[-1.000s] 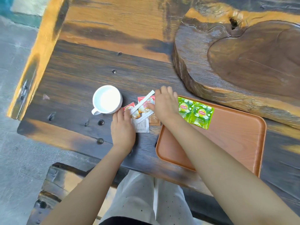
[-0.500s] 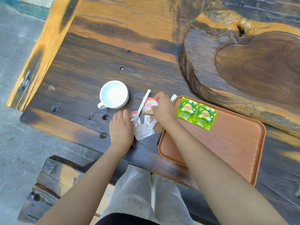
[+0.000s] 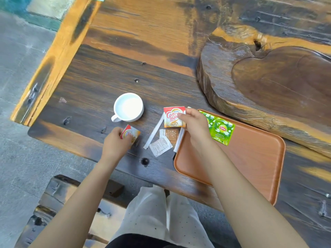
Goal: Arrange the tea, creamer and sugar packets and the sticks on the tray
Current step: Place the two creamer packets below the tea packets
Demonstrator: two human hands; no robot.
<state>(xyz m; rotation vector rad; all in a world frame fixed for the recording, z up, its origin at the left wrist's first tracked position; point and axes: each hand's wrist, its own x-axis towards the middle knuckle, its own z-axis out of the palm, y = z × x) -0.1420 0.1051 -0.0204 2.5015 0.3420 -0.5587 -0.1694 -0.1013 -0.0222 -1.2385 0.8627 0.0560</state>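
My right hand (image 3: 195,126) grips a red and white creamer packet (image 3: 172,117) by its right edge, just left of the orange tray (image 3: 250,158). My left hand (image 3: 116,142) holds a second creamer packet (image 3: 130,133), lifted off the table below the cup. Two green tea packets (image 3: 221,130) lie in the tray's far left corner. Between my hands, on the table, lie a white sugar packet (image 3: 160,145), a brown sugar packet (image 3: 172,135) and two white wrapped sticks (image 3: 154,133), one (image 3: 179,140) against the tray's left rim.
A white cup (image 3: 128,107) stands on the dark wooden table left of the packets. A thick carved wooden slab (image 3: 268,77) fills the far right, close behind the tray. A wooden bench (image 3: 59,194) and my lap are below the table's near edge.
Both hands have lifted a creamer packet each from the pile. My left hand moved left with its packet, my right hand raised its packet. The sugar packets and sticks are now uncovered.
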